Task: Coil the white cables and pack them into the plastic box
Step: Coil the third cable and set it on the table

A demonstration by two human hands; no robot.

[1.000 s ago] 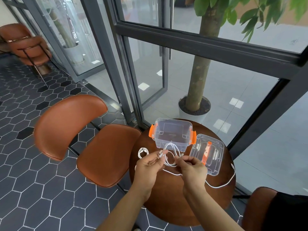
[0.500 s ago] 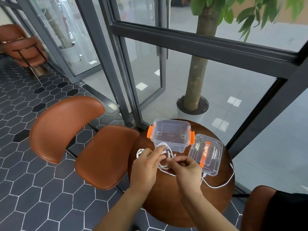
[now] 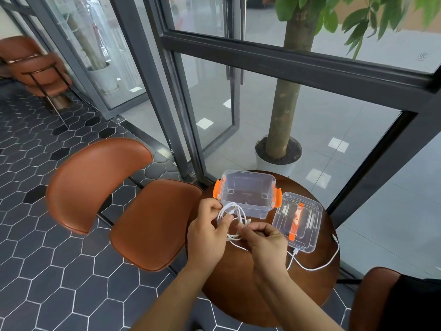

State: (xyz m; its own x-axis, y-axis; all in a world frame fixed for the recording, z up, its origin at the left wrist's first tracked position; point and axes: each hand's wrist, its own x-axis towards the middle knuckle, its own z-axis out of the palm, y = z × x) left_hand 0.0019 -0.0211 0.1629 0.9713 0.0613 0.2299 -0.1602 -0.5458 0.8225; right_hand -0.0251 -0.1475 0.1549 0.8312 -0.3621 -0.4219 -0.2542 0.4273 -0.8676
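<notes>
The left hand (image 3: 207,231) grips the looped thin white cable (image 3: 232,216). The right hand (image 3: 265,240) pinches its strand, just in front of the clear plastic box with orange latches (image 3: 260,206). A loose white cable (image 3: 317,267) lies beside the clear lid (image 3: 307,211) on a round brown wooden table (image 3: 250,283), above a hexagon-tiled dark floor (image 3: 59,271) and beside dark-framed glass walls (image 3: 286,65).

The round brown table (image 3: 250,285) bears a plastic box (image 3: 253,204), its lid (image 3: 307,237) and a loose white cable (image 3: 317,268).

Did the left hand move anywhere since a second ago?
Yes. The left hand, gripping the white cable, has moved away from the person. It is now closer to the left orange latch of the plastic box.
</notes>
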